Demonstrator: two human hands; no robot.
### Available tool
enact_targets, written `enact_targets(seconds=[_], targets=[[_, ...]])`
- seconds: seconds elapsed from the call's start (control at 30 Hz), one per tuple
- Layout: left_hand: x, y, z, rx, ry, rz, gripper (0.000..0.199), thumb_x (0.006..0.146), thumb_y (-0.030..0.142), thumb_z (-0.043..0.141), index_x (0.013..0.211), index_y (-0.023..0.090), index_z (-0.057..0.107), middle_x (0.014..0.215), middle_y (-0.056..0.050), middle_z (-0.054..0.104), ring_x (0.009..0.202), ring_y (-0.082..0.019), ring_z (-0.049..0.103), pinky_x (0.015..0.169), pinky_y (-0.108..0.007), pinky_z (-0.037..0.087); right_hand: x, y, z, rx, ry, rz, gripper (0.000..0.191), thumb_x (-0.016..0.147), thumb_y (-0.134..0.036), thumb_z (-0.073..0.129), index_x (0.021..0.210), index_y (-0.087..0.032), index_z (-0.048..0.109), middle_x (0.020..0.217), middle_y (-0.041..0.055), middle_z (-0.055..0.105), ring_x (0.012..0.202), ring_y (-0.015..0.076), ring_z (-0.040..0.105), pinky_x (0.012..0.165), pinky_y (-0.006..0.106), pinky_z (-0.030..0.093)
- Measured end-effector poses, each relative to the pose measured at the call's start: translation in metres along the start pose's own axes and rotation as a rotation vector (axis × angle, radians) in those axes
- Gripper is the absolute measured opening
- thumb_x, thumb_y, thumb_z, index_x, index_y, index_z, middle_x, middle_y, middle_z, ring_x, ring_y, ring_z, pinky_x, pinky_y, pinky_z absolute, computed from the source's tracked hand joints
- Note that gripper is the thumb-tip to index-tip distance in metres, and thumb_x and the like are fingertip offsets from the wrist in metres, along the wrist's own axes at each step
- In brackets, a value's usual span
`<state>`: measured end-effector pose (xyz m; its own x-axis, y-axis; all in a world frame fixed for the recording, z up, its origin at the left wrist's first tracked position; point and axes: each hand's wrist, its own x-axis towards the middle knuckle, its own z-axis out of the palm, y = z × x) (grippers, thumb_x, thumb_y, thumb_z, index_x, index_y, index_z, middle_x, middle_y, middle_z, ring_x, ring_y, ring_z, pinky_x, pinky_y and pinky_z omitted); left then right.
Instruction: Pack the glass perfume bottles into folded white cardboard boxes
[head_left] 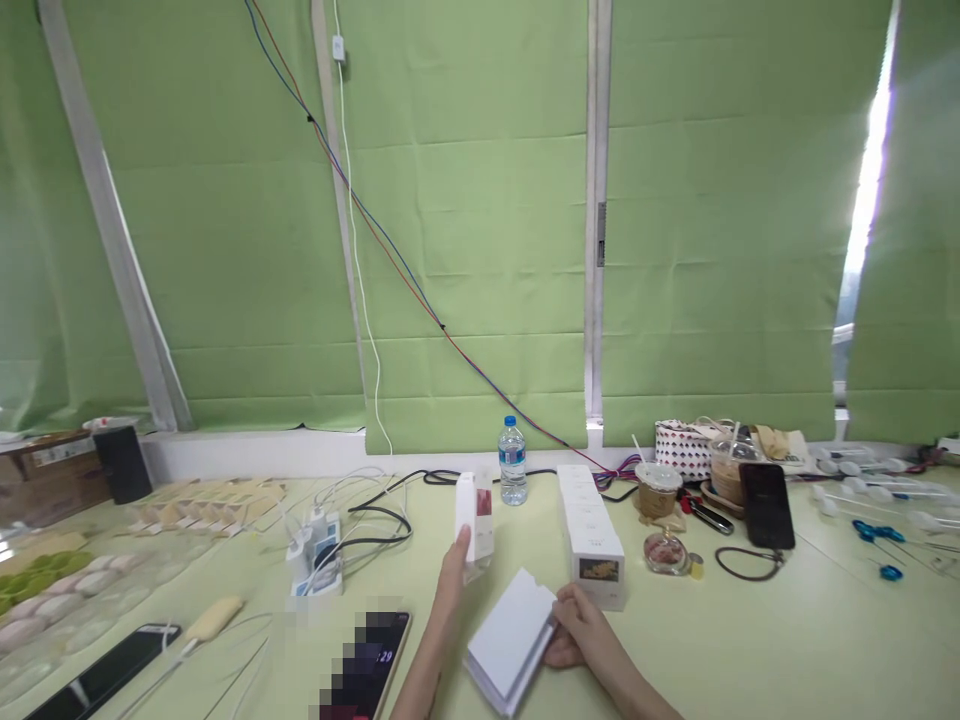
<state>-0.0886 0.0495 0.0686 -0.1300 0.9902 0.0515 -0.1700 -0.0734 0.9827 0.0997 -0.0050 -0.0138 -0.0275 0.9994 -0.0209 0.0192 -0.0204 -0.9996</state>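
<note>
Two bare hands at work over one pale green table [720, 650]. The left hand [452, 570] is closed around one upright white box [474, 520] with a single red picture on its face; whether the box's base touches the table cannot be told. The right hand [576, 628], its fingers curled, grips the right edge of one stack of flat white pieces [512, 635], which lies at an angle between the two forearms; its layers are too blurred to count. Just beyond the right hand, one row of white boxes [589, 530] runs away from the viewer, the nearest bearing one dark picture panel; the exact number in the row is unclear. One water bottle [513, 465] with a blue cap stands behind, between the held box and the row. Two lidded cups, a nearer one [659, 492] and a farther one [724, 470], stand to the right, near one propped black phone [766, 506]. One round glass container [665, 553] lies in front of the nearer cup.
</note>
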Motion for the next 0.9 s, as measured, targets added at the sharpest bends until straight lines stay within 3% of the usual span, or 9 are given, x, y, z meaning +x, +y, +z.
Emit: enact_targets(seconds=[0.1,0.2,0.27,0.37,0.43,0.57,0.7,0.9], targets=[[-0.013,0.009,0.007,-0.258,-0.131,-0.076,0.054,0.085,0.058,0.048,0.112,0.013,0.061,0.104,-0.015,0.072,0.087,-0.029,0.07,0.081,-0.042,0.052,-0.009,-0.01,-0.003,-0.052,0.039,-0.105,0.043,0.082,-0.065,0.045,0.093,-0.023,0.047,0.068,-0.0028,0.057,0.055,0.014,0.063,0.053,0.025,0.051],[-0.028,0.014,0.015,-0.513,-0.337,-0.193,0.059,0.084,0.062,0.049,0.106,0.009,0.064,0.089,-0.016,0.074,0.073,-0.027,0.07,0.078,-0.04,0.052,-0.019,-0.019,-0.007,-0.284,0.103,-0.311,0.043,0.089,-0.061,0.037,0.085,-0.022,0.056,0.056,-0.0043,0.05,0.047,0.0135,0.052,0.049,0.024,0.045],[-0.036,0.013,0.021,-0.553,-0.461,-0.235,0.066,0.083,0.066,0.045,0.102,0.007,0.067,0.084,-0.016,0.074,0.072,-0.028,0.07,0.076,-0.038,0.052,-0.023,-0.024,-0.009,-0.334,0.162,-0.421,0.044,0.092,-0.056,0.034,0.082,-0.021,0.059,0.055,-0.0038,0.048,0.048,0.0135,0.049,0.051,0.024,0.043],[-0.045,0.003,0.029,-0.539,-0.583,-0.297,0.075,0.081,0.073,0.04,0.102,0.006,0.068,0.09,-0.018,0.074,0.075,-0.029,0.07,0.078,-0.04,0.051,-0.026,-0.029,-0.01,-0.195,0.255,-0.527,0.04,0.094,-0.053,0.033,0.1,-0.021,0.057,0.068,-0.0006,0.055,0.055,0.0148,0.053,0.054,0.025,0.045],[-0.05,-0.008,0.035,-0.503,-0.652,-0.331,0.079,0.078,0.076,0.041,0.106,0.006,0.067,0.099,-0.02,0.073,0.082,-0.032,0.069,0.082,-0.045,0.05,-0.026,-0.034,-0.012,-0.052,0.31,-0.574,0.041,0.094,-0.053,0.035,0.115,-0.022,0.049,0.09,0.0052,0.062,0.07,0.0173,0.06,0.062,0.027,0.05],[-0.063,-0.032,0.046,-0.449,-0.795,-0.378,0.077,0.075,0.073,0.05,0.114,0.008,0.064,0.112,-0.022,0.069,0.105,-0.04,0.063,0.091,-0.054,0.046,-0.027,-0.041,-0.022,0.167,0.341,-0.593,0.05,0.091,-0.055,0.043,0.129,-0.023,0.042,0.127,0.0139,0.056,0.112,0.0276,0.057,0.086,0.038,0.051],[-0.074,-0.043,0.053,-0.477,-0.885,-0.403,0.07,0.078,0.066,0.054,0.123,0.012,0.06,0.121,-0.019,0.066,0.114,-0.04,0.058,0.097,-0.057,0.041,-0.028,-0.041,-0.033,0.217,0.28,-0.518,0.055,0.088,-0.052,0.052,0.134,-0.025,0.039,0.133,0.0152,0.055,0.112,0.03,0.06,0.081,0.039,0.055],[-0.076,-0.047,0.053,-0.308,-0.862,-0.329,0.055,0.086,0.055,0.053,0.119,0.012,0.063,0.117,-0.016,0.068,0.117,-0.033,0.057,0.107,-0.049,0.033,-0.035,-0.017,-0.046,0.14,0.283,-0.531,0.054,0.088,-0.049,0.052,0.136,-0.03,0.036,0.138,0.0117,0.051,0.113,0.0287,0.06,0.081,0.038,0.056]])
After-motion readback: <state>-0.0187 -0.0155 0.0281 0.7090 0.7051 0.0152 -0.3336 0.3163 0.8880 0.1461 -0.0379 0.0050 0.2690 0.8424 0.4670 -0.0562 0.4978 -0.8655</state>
